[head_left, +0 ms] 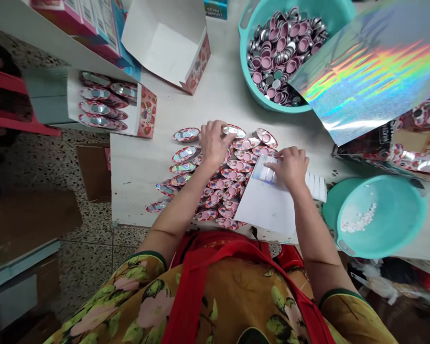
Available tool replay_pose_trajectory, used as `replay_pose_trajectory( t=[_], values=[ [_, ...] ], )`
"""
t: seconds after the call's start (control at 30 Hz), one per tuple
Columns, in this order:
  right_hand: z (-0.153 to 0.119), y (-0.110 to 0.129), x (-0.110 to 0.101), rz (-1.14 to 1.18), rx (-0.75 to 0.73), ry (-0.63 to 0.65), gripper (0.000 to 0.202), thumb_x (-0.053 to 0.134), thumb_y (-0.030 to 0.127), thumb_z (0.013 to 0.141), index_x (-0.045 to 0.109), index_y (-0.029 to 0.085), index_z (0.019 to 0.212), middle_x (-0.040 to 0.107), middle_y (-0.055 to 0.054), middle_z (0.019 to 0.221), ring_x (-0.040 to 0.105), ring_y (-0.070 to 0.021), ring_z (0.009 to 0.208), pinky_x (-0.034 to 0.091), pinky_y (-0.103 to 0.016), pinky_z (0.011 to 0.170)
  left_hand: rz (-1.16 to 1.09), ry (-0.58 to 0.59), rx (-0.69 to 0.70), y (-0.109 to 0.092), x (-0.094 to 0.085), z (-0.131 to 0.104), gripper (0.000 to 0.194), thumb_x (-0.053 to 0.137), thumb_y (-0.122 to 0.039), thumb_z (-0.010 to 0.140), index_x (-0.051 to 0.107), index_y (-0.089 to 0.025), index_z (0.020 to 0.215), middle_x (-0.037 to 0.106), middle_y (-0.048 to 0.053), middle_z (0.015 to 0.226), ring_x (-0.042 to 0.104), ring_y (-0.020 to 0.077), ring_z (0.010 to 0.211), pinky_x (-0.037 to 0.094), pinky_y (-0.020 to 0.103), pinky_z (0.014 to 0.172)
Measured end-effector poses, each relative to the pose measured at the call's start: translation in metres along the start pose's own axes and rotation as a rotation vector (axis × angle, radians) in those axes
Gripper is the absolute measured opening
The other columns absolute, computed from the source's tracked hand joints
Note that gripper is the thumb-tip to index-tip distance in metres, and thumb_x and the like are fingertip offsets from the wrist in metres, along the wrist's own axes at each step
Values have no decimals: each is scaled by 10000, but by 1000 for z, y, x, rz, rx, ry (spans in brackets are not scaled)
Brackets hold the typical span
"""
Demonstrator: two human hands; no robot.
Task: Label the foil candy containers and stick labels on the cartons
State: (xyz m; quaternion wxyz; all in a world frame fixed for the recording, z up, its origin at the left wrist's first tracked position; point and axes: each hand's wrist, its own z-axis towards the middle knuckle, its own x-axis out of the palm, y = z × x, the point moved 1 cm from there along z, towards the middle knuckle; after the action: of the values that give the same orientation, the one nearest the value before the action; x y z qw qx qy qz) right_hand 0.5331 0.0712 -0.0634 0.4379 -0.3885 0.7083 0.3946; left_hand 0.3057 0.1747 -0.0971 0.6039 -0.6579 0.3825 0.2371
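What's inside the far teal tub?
The tub holds a heap of small round pieces, pink and silvery. The heap hides its bottom; the shiny sheet covers part of its right side.

Rainbow glare on silvery panel (pixel 372 76)

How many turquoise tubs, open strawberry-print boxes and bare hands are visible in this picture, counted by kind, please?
Turquoise tubs: 2
Open strawberry-print boxes: 2
Bare hands: 2 (left hand, right hand)
Total: 6
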Motion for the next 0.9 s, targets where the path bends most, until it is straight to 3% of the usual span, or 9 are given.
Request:
replay_pose_trajectory(
  t=[0.17,0.3,0.47,0.7,0.8,0.9],
  values=[
    [-28,-13,12,73,-4,-10,178,591,388,916,623,215,893,638,-137,1111,501,-324,1034,384,-457,869,-37,248,413,-42,31,-48,205,661,-352,914,687,-256,1093,661,68,1131,534,277,1094,384,415,949],
    [-24,-17,14,140,9,27,192,560,389,933,627,217,987,662,-103,985,528,-302,963,390,-443,875,38,324,575,-56,56,-55,250,641,-288,926,679,-266,1172,655,86,1212,519,283,1129,354,422,925],
    [-27,-23,20,92,-63,23,254,570,449,930,675,231,1008,631,-127,1114,508,-318,1051,396,-442,870,114,326,609,-53,66,-48,221,665,-311,908,694,-233,1113,665,106,1183,525,297,1118,345,431,924],
    [-25,-25,26,232,-18,31,142,517,314,903,616,218,868,667,-100,954,559,-279,933,420,-413,857,-94,345,634,-48,68,-56,258,482,-275,1006,696,-266,1149,708,103,1178,615,251,1109,403,436,938],
    [-22,-25,23,339,15,78,137,514,326,883,583,221,828,683,-92,934,577,-257,861,437,-384,807,-134,372,650,-41,64,-67,291,456,-289,1011,674,-234,1195,672,145,1305,618,278,1186,422,457,959],
    [-18,-26,21,390,57,96,167,503,361,886,578,223,830,683,-81,903,582,-245,821,444,-377,788,-167,389,651,-36,50,-80,251,464,-296,1007,689,-236,1101,625,129,1396,571,289,1291,409,481,1006]
  ],
)
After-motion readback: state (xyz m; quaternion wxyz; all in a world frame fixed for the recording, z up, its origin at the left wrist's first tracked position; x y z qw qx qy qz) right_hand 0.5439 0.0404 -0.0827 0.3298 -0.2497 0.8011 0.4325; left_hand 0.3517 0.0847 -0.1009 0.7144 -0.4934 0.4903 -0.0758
